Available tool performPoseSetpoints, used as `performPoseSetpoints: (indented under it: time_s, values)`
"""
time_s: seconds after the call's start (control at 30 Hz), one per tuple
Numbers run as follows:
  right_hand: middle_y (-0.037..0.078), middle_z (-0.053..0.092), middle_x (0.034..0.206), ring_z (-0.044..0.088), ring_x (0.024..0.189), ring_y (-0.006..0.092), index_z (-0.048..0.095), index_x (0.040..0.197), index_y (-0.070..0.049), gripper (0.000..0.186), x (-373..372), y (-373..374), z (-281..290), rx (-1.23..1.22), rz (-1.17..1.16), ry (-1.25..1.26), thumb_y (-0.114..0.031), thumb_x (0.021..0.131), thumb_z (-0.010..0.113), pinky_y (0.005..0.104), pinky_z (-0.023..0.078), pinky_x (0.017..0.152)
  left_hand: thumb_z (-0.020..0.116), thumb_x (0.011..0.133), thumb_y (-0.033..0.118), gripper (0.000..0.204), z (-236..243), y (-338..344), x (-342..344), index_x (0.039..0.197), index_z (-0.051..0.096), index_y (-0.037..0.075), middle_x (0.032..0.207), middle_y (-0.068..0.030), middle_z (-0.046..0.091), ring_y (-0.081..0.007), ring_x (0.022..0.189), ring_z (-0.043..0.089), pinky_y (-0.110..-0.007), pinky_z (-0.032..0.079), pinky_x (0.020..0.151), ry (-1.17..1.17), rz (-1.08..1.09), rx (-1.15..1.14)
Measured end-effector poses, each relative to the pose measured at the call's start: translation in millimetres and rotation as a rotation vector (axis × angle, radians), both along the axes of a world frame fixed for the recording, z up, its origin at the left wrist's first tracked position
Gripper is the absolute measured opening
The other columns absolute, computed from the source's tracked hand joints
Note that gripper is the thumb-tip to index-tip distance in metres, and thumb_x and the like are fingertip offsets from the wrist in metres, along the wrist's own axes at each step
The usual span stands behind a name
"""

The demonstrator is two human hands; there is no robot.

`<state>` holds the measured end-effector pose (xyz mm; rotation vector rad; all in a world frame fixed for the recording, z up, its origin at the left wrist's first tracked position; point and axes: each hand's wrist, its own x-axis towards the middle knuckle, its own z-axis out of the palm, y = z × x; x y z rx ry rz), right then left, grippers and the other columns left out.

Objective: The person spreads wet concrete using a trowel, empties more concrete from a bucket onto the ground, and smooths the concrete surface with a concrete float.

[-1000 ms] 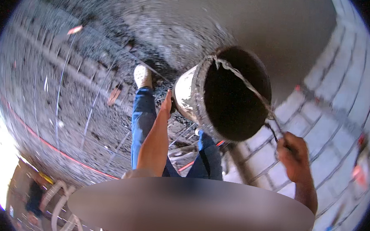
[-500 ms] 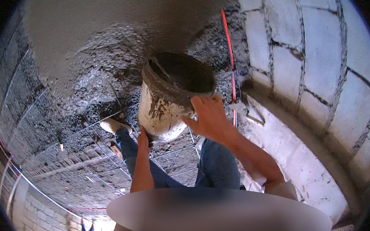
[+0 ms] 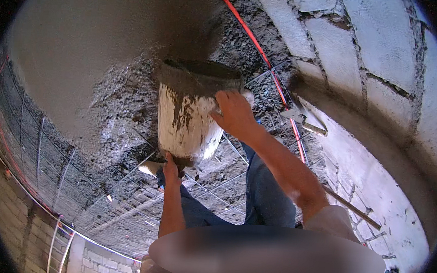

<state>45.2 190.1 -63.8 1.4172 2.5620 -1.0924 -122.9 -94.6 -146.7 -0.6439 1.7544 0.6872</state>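
Note:
A white bucket smeared with grey cement is tipped away from me, its dark mouth toward the wet concrete. My right hand grips its side just below the rim at the right. Underneath, my left hand is closed around the bucket's bottom edge, with the thumb on the wall and the other fingers partly hidden. What is inside the bucket is mostly out of sight. Beyond the mouth, smooth wet concrete meets a rougher, lumpy patch.
Steel mesh covers the rubble ground around my legs. A red tube runs along the right, beside a block wall with a ledge. A trowel lies near the ledge. A ladder stands far left.
The bucket has tipped further away from me, with its bottom raised and more of its side showing. Both hands have stayed on it. My view has turned somewhat.

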Motion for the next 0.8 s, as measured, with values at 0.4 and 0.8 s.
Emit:
performPoseSetpoints:
  time_s: [0.4,0.8]
  values:
    - [0.016,0.058,0.078,0.058,0.076,0.0384,0.05,0.085,-0.005,0.035,8.4,133.3,-73.9,0.1,-0.126,0.009,-0.032,0.077,0.07,0.0496,0.044,0.065,0.053,0.092,0.042,0.056,-22.9,136.2,-2.4,0.114,0.048,-0.009,0.094,-0.0142,0.06,-0.0254,0.073,0.061,-0.039,0.049,0.058,0.149,-0.199,-0.011]
    - [0.019,0.063,0.094,0.062,0.089,0.0365,0.054,0.106,-0.004,0.064,8.0,258.9,-95.2,0.071,-0.296,-0.211,-0.061,0.078,0.06,0.0492,0.048,0.071,0.058,0.091,0.031,0.035,94.2,257.5,4.5,0.11,0.051,0.002,0.082,-0.0078,0.062,-0.0204,0.067,0.065,-0.032,0.054,0.053,0.065,-0.181,0.207]
